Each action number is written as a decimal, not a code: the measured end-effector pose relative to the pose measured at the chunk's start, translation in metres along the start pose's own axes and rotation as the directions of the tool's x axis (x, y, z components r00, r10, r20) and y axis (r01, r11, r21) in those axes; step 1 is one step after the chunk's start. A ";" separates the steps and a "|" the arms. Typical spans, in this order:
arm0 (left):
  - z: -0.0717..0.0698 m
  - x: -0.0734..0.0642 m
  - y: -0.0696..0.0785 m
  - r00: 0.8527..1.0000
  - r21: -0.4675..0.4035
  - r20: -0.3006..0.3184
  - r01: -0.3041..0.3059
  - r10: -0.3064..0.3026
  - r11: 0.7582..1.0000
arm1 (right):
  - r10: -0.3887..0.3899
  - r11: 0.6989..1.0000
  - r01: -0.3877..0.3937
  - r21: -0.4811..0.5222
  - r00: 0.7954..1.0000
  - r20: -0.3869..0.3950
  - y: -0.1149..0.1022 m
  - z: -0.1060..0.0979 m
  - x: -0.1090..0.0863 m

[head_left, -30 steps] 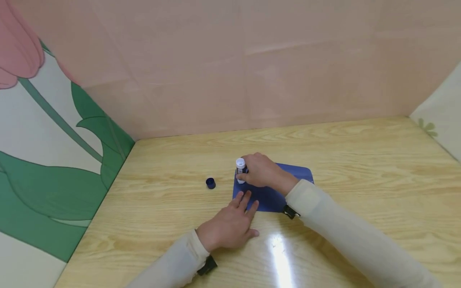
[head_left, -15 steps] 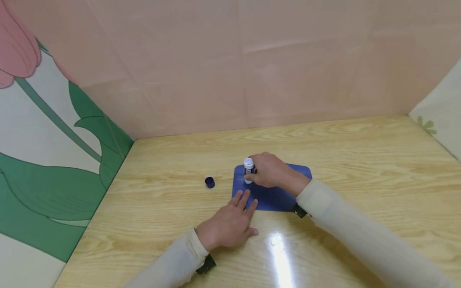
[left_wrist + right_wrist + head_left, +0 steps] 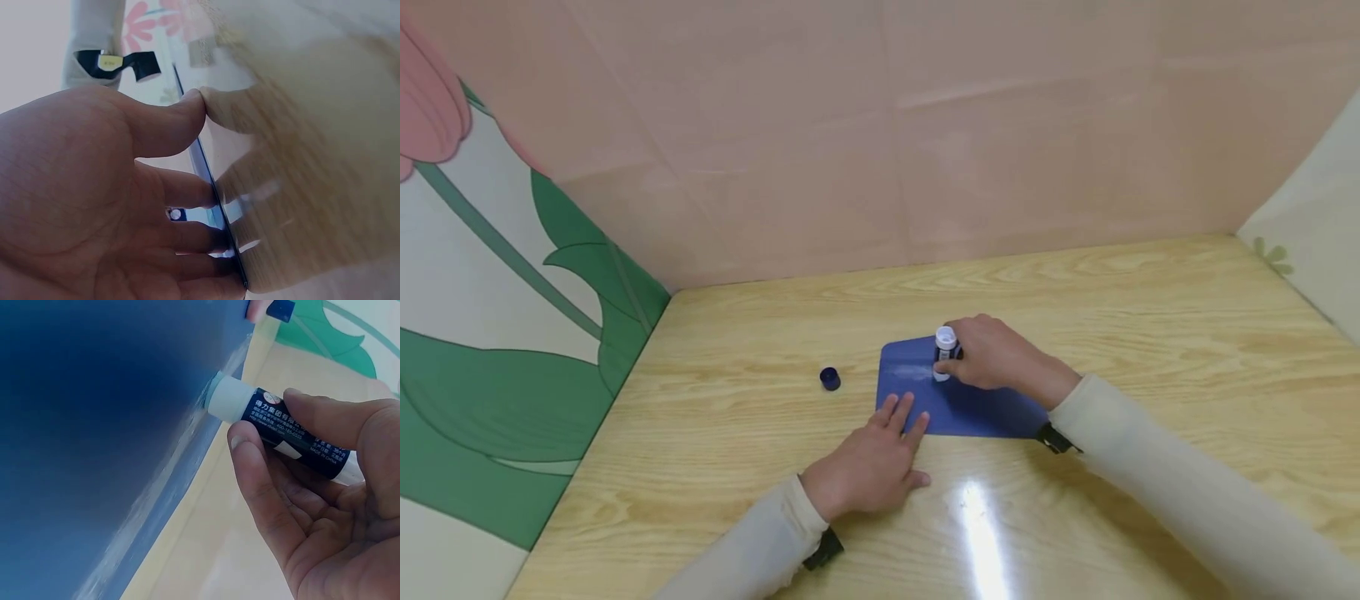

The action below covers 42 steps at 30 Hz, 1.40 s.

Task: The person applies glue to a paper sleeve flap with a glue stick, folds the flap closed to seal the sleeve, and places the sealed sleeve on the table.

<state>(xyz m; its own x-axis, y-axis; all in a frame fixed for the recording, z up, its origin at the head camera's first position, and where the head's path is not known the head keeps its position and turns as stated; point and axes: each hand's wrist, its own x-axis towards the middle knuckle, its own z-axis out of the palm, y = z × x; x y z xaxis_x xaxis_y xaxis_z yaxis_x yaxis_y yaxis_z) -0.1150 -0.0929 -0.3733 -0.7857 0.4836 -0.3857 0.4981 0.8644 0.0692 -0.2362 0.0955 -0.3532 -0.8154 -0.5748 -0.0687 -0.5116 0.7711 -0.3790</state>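
My right hand [image 3: 1000,354] pinches a glue stick [image 3: 297,434] with a dark blue label and white ends. The stick stands nearly upright, its glue tip touching a blue sheet [image 3: 902,387] with rounded corners. Along the sheet's edge runs a whitish glue streak [image 3: 147,500], clearest in the right wrist view. My left hand [image 3: 872,467] lies spread, its fingertips pressing on the sheet's near left corner and its thumb out on the wood. To the left of the sheet sits a small dark blue cap [image 3: 830,378].
The pale wood-grain table [image 3: 745,450] reflects a bright light streak near its front. A pinkish covering [image 3: 880,150] rises behind it. A panel with green leaves and a pink flower [image 3: 497,375] borders the left, and a whitish panel [image 3: 1322,208] the right.
My right hand has slid the glue stick rightward across the sheet, uncovering a whitish streak on its left part. The left hand keeps its place on the corner; the view shifts slightly.
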 end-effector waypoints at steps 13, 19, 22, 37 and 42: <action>-0.001 0.000 0.000 1.000 0.010 0.002 0.001 -0.001 1.000 | -0.015 1.000 0.015 -0.011 0.999 -0.037 0.021 -0.011 -0.021; -0.003 -0.001 0.000 1.000 -0.004 0.005 0.001 -0.001 1.000 | -0.001 1.000 0.001 0.007 0.999 -0.039 0.032 -0.016 -0.033; -0.002 -0.002 -0.001 1.000 -0.003 0.003 -0.002 0.002 1.000 | 0.011 1.000 -0.010 0.013 0.999 -0.037 0.038 -0.018 -0.038; 0.000 -0.002 -0.003 1.000 -0.022 -0.016 -0.012 0.011 1.000 | 0.023 0.999 -0.026 -0.032 0.997 -0.080 0.069 -0.031 -0.063; 0.000 -0.001 -0.003 1.000 -0.038 -0.014 -0.011 0.011 0.999 | 0.034 0.999 -0.037 -0.037 0.997 -0.067 0.074 -0.034 -0.065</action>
<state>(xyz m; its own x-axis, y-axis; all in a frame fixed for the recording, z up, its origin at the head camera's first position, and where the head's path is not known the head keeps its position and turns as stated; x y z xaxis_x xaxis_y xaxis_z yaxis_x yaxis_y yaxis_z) -0.1158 -0.0965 -0.3728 -0.7854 0.4946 -0.3722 0.4925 0.8635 0.1082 -0.2300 0.1996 -0.3456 -0.8489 -0.5282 -0.0193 -0.4908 0.8013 -0.3420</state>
